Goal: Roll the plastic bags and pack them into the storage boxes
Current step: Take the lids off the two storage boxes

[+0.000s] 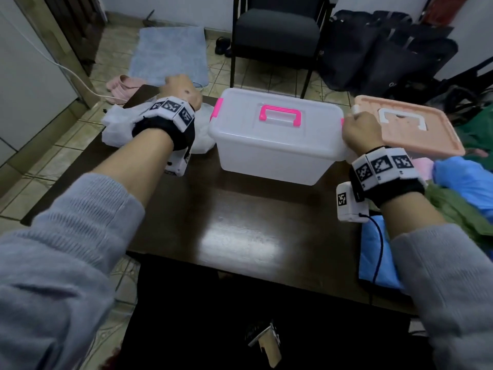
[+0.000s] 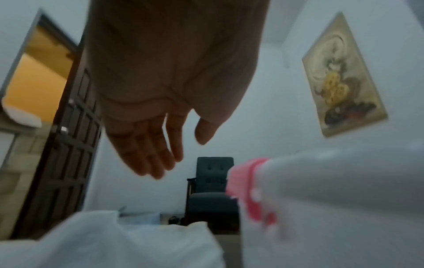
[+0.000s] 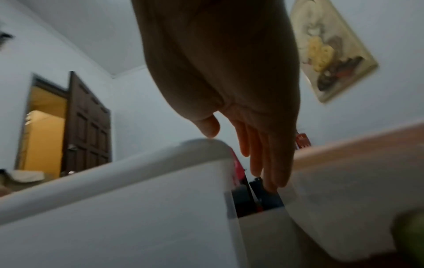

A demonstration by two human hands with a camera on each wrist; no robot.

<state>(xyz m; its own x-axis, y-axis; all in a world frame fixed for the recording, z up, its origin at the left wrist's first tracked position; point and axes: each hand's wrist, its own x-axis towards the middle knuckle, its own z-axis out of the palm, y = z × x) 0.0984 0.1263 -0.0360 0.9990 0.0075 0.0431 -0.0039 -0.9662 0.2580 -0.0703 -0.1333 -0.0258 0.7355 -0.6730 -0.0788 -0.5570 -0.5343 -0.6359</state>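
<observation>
A clear storage box (image 1: 266, 156) with a pink handle and pink latches stands shut in the middle of the dark table (image 1: 240, 222). Crumpled white plastic bags (image 1: 117, 126) lie at its left end. My left hand (image 1: 181, 89) hovers over them, fingers straight and empty in the left wrist view (image 2: 181, 156), beside the box's pink latch (image 2: 250, 190). At the box's right end is my right hand (image 1: 360, 129). Its thumb rests on the lid corner and its straight fingers (image 3: 268, 172) reach down between this box (image 3: 114, 199) and a second box.
The second box (image 1: 426, 134), with a peach lid and white handle, sits close on the right. Blue (image 1: 464, 177) and green (image 1: 453, 206) plastic bags pile at the table's right side. Behind the table stand a dark chair (image 1: 277, 30) and black bags (image 1: 386, 49) on the floor.
</observation>
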